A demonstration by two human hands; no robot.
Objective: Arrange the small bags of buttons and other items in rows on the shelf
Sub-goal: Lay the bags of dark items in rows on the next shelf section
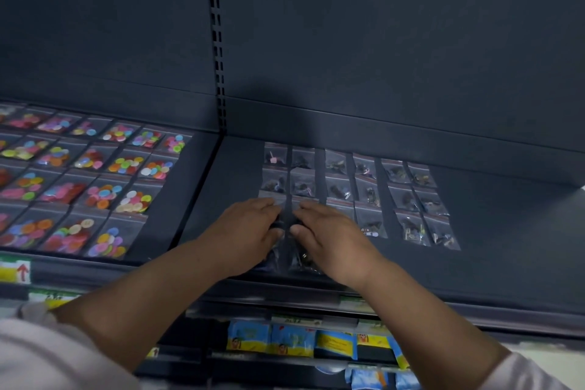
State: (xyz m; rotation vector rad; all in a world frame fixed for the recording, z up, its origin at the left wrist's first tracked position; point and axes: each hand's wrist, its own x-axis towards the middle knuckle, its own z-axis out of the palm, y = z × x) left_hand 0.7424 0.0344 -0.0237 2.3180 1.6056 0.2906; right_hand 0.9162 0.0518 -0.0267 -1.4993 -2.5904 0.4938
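Small clear bags of dark items (pixel 364 193) lie in neat rows on the dark shelf (pixel 506 247), right of the upright divider. My left hand (pixel 250 231) and my right hand (pixel 329 234) lie side by side, palms down, on the bags in the two leftmost columns, third row. Their fingers are nearly straight and press on the bags beneath. Two more bags (pixel 300 260) peek out under my wrists at the front edge. On the left shelf section, bags of coloured buttons (pixel 95 180) lie in several tidy rows.
A slotted upright (pixel 218 73) divides the two shelf sections. Bare shelf lies right of the dark bags and between the divider and the leftmost column. Below the front edge hang blue and yellow packets (pixel 294 340) and price labels (pixel 14 271).
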